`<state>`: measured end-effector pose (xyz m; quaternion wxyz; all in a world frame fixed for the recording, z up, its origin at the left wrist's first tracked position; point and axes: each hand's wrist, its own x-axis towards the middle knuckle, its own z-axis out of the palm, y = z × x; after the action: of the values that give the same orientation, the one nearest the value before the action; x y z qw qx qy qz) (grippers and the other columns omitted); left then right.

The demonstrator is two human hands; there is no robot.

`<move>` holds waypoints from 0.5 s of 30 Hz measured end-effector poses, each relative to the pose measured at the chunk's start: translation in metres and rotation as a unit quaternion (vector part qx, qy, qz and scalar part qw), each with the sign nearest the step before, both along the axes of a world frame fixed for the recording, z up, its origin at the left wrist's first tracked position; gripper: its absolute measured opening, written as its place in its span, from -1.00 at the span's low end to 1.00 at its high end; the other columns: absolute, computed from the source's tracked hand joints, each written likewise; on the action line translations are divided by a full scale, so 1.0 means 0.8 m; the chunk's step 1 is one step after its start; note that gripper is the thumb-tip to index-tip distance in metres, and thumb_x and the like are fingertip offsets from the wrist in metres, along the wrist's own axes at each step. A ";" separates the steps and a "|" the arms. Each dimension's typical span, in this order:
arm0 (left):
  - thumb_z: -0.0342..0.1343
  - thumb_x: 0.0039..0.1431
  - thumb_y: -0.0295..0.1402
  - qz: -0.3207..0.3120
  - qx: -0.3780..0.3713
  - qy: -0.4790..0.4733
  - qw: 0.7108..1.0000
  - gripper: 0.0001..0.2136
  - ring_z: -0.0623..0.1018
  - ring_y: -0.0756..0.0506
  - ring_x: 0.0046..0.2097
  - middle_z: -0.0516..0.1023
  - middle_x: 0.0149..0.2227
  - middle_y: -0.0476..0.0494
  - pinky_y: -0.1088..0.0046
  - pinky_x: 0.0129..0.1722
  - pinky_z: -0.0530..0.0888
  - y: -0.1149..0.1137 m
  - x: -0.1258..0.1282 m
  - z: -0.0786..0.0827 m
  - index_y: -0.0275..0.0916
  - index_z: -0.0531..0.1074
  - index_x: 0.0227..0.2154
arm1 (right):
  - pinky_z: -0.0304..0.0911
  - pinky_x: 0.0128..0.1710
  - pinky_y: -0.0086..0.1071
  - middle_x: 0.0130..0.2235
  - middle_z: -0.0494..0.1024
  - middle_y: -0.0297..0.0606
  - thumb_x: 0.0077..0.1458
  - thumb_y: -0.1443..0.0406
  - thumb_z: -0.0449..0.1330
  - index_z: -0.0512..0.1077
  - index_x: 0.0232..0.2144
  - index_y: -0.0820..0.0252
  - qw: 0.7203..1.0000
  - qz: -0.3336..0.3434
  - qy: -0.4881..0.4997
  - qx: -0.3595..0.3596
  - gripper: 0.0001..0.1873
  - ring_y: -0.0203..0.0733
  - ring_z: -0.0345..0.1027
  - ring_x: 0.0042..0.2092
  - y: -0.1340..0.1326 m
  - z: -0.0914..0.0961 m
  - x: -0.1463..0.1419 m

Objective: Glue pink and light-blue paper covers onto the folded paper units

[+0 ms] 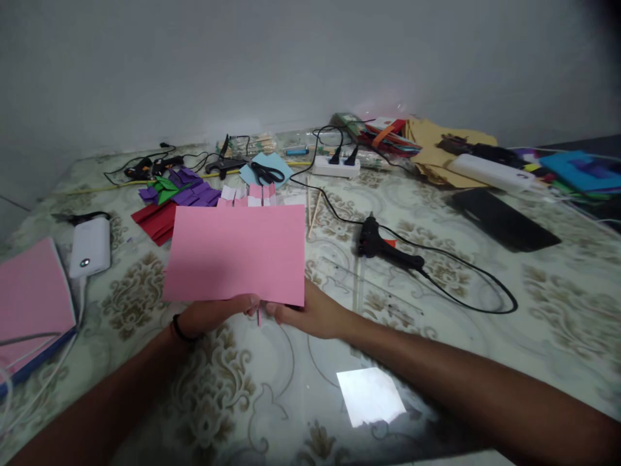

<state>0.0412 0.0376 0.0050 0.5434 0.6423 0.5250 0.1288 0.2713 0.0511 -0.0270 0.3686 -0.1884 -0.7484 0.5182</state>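
Dim light greys the wall point(194, 71), with soft detail and a dark upper-right frame corner.

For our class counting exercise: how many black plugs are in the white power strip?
2: the left plug is near the middle of the white power strip, and the right plug is towards its right end.

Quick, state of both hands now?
Left hand: closed, holding the pink sheet by its lower edge.
Right hand: closed, holding the same sheet.
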 end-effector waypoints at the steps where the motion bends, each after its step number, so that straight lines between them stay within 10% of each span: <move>1: 0.01 0.26 -0.07 0.006 0.005 0.004 1.000 -0.70 0.48 -0.14 -0.16 0.54 -0.33 -0.04 0.38 0.06 0.42 -0.001 0.001 0.001 -0.16 0.38 -0.45 | 0.38 -0.22 -0.39 -0.39 0.46 -0.35 0.38 0.23 0.12 0.41 -0.35 0.15 1.000 0.004 0.003 0.006 -0.78 -0.24 0.40 -0.30 0.000 0.001 -0.001; 15: -0.05 0.29 -0.18 -0.050 -0.009 0.008 0.999 -0.75 0.50 -0.12 -0.18 0.54 -0.34 -0.03 0.38 0.03 0.49 0.003 0.008 0.005 -0.15 0.35 -0.46 | 0.38 -0.29 -0.34 -0.40 0.47 -0.31 0.36 0.16 0.12 0.39 -0.42 0.13 0.995 -0.007 -0.044 -0.089 -0.70 -0.23 0.35 -0.36 -0.005 0.001 -0.001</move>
<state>0.0477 0.0400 0.0089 0.5510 0.6637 0.4976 0.0917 0.2708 0.0470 -0.0263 0.3204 -0.2483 -0.7138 0.5712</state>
